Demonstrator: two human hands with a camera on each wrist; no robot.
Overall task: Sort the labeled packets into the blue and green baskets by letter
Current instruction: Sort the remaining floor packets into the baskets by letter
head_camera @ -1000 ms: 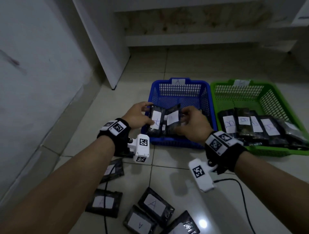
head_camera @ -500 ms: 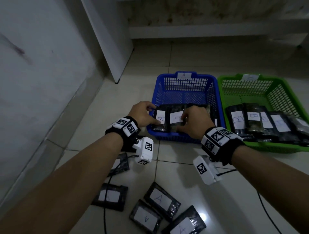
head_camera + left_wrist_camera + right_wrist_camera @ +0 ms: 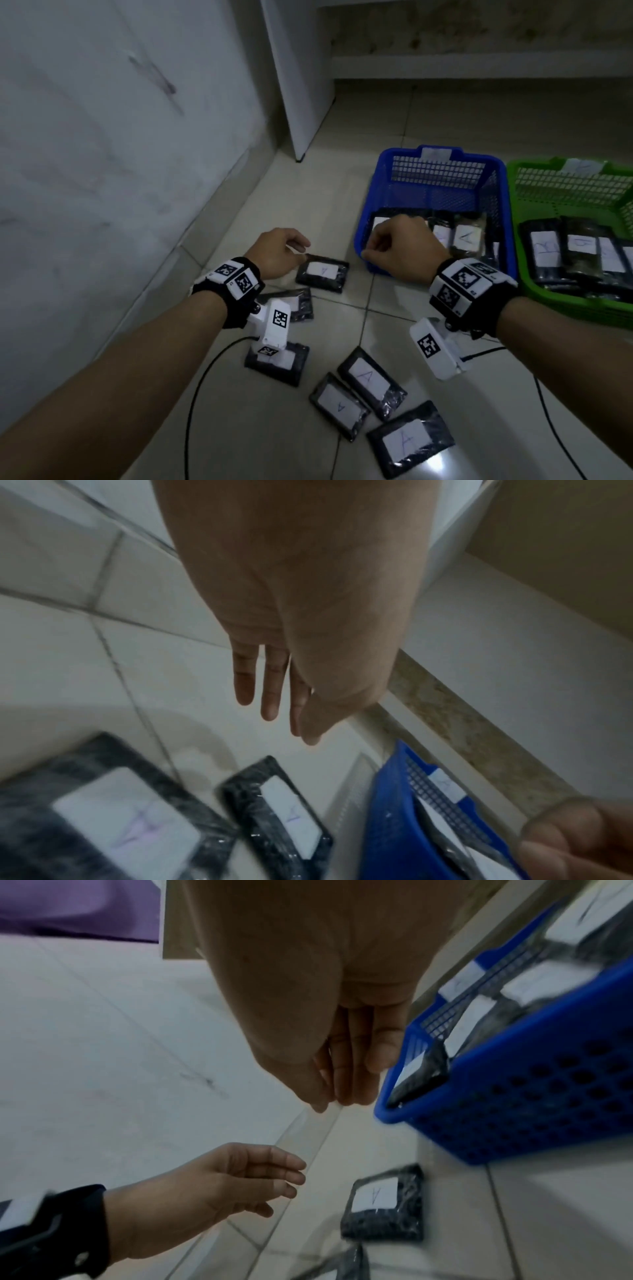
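One A packet (image 3: 322,272) lies just right of the empty, loosely open left hand (image 3: 275,253), long axis across frame; the right hand (image 3: 402,251), also empty with fingers relaxed, hangs farther off.

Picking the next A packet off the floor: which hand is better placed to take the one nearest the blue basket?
Left. The left hand hovers open right beside that packet, fingers free. The right hand is empty too but sits farther away, over the blue basket rim.
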